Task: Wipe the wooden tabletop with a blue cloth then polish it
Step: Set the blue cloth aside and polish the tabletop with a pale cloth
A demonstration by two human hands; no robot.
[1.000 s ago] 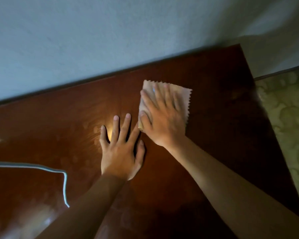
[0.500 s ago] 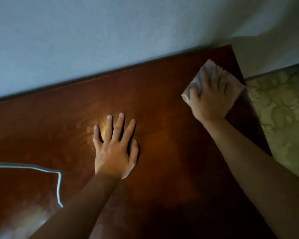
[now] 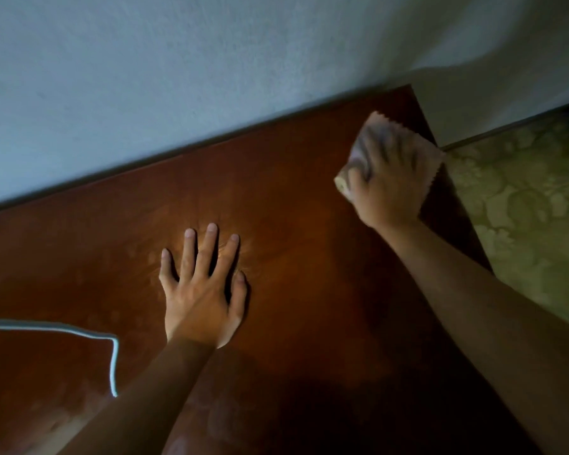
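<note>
The glossy reddish-brown wooden tabletop (image 3: pixel 303 290) fills the lower part of the head view, running up to a pale wall. My left hand (image 3: pixel 204 290) lies flat on it near the middle, fingers spread, holding nothing. My right hand (image 3: pixel 388 178) presses a small pale cloth (image 3: pixel 380 124) with a zigzag edge onto the far right corner of the tabletop, fingers spread over it. The cloth looks beige-pink in this dim light, and most of it is hidden under the hand. The right hand is blurred.
A thin white cable (image 3: pixel 79 333) lies across the left side of the table and bends down towards me. The pale wall (image 3: pixel 178 77) borders the table's far edge. Right of the table's edge is a floor with an olive floral pattern (image 3: pixel 523 208).
My right hand slid the cloth from the middle of the table, beside my left hand, out to the far right corner. My left hand stayed flat in place.
</note>
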